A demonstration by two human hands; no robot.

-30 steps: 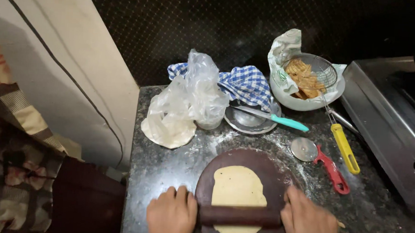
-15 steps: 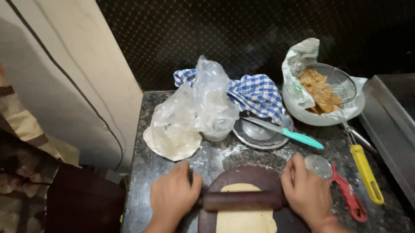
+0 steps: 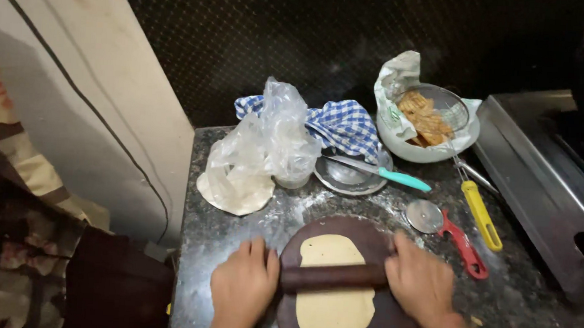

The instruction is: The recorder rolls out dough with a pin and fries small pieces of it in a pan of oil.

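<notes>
So we're pressing both palms flat, left hand [image 3: 242, 288] and right hand [image 3: 422, 284], on the rolling pin [image 3: 332, 277] lying across the dough [image 3: 334, 289], probably centered on the round board [image 3: 368, 234].

left hand [image 3: 243, 289] flat, palm down, fingers forward | right hand [image 3: 421, 284] likewise, wrist angled inward
</notes>
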